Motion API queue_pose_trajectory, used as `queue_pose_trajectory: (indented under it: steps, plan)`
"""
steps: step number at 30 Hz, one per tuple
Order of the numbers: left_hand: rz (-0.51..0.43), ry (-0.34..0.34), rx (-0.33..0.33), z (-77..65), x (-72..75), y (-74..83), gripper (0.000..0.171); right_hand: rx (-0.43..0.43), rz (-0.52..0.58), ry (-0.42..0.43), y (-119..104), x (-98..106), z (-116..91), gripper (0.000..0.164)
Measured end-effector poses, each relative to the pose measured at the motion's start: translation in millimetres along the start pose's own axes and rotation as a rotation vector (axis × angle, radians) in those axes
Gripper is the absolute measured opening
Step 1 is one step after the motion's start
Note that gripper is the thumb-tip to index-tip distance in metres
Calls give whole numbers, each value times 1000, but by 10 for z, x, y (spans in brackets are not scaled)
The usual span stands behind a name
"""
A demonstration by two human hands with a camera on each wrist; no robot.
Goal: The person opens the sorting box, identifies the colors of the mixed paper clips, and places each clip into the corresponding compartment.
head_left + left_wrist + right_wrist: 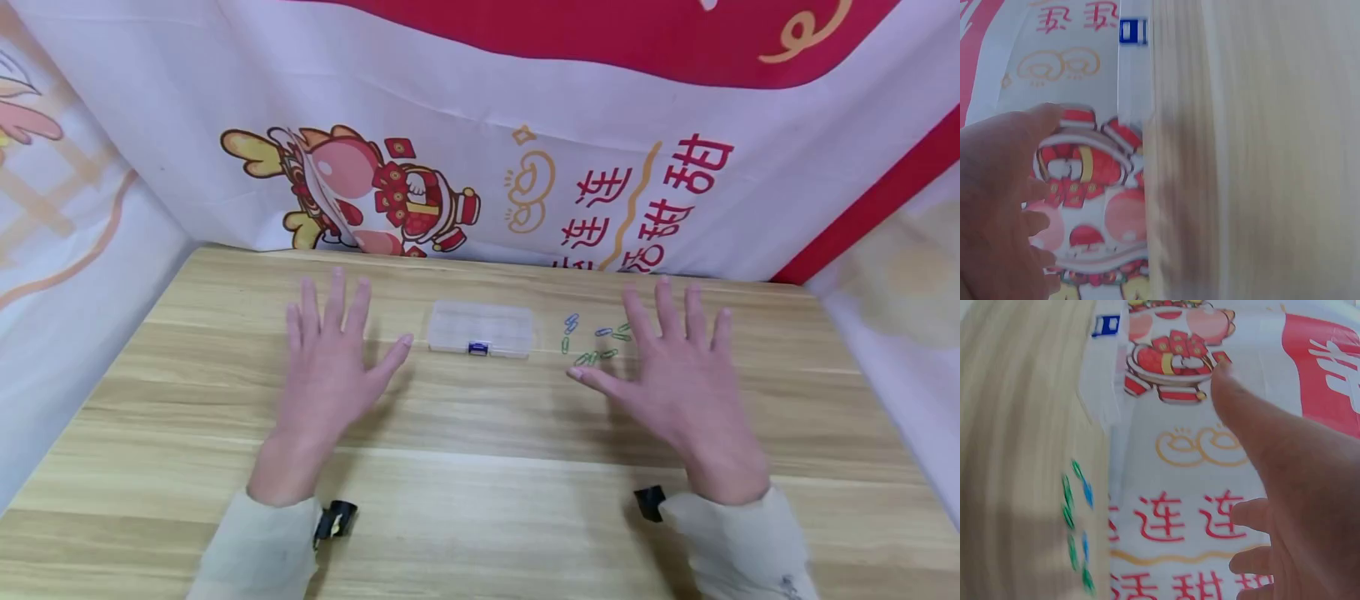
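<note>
Both hands are held above the wooden table with fingers spread and nothing in them. My left hand (326,379) is to the left of a clear plastic box (481,327), its thumb pointing toward the box. The box lies with its lid down and a blue latch (478,348) on its near side. To the right of the box, several blue and green paper clips (602,332) lie scattered. Over their right edge hovers my right hand (686,383), its thumb near the closest green clips. In the right wrist view the clips (1069,515) appear beside the box (1100,381).
The wooden table (480,500) runs back to a white and red printed cloth (450,100) hanging behind it. More cloth hangs at the left and right sides. Black straps (337,518) show at both sleeve cuffs.
</note>
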State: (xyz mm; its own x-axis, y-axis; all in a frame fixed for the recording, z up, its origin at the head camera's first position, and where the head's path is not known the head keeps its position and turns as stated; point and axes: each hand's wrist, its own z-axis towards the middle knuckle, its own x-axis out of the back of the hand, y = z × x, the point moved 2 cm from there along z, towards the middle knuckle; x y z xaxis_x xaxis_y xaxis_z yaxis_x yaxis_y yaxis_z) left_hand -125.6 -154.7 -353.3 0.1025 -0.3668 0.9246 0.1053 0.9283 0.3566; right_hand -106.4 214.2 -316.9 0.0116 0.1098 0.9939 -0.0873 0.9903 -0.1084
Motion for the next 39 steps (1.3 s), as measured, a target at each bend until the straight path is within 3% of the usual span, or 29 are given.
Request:
queue_pose_trajectory:
  steps: [6, 12, 18, 24, 29, 39]
  plan:
    - [-112, -104, -40, 94, -258, 268, 89, 70, 33, -50, -248, -183, 122, 115]
    - [-130, -130, -65, 154, -424, 529, 88, 132, 64, -36, -519, -349, 233, 107]
    - [-179, -190, -48, 165, -561, 623, 90, 204, 99, -24, -738, -510, 344, 96]
    - [-261, -255, -28, 145, -623, 634, 81, 216, 145, -33, -847, -689, 399, 75]
    - [-275, -233, -29, 163, -619, 635, 70, 208, 173, -4, -882, -767, 421, 61]
    - [-337, -125, -41, 209, -623, 589, 55, 192, 253, 77, -861, -773, 455, 53]
